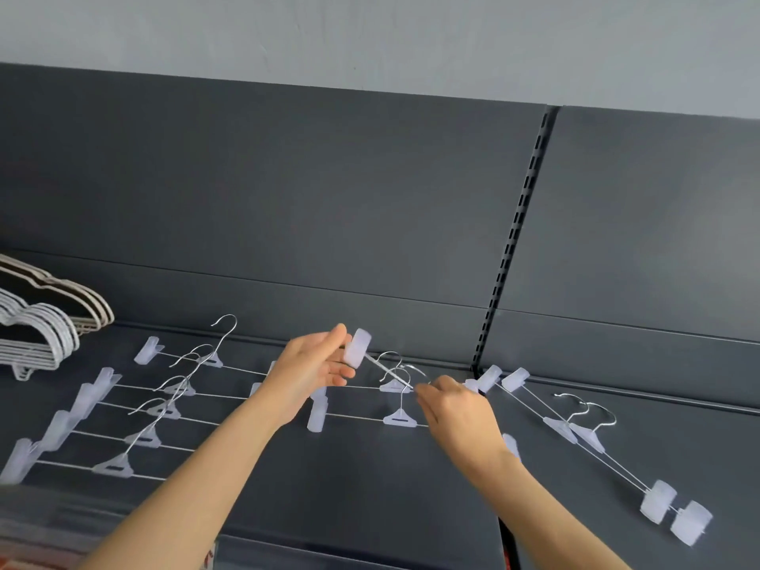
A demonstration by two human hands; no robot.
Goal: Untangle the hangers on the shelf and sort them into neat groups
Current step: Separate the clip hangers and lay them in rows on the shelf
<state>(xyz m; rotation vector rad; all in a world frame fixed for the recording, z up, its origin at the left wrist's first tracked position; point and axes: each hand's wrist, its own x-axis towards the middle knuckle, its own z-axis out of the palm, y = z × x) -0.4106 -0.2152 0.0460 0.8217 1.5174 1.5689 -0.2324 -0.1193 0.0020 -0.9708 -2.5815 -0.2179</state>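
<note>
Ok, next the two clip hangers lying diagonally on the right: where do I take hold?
Probably pinch both wire bars together just below the plastic centre pieces, coming from the near side: the bars lie parallel and close there, and the hooks point away from you.

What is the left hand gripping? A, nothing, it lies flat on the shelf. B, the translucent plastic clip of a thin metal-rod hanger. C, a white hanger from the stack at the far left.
B: the left hand curls round the translucent plastic clip at the raised end of the thin metal-rod hanger.
</note>
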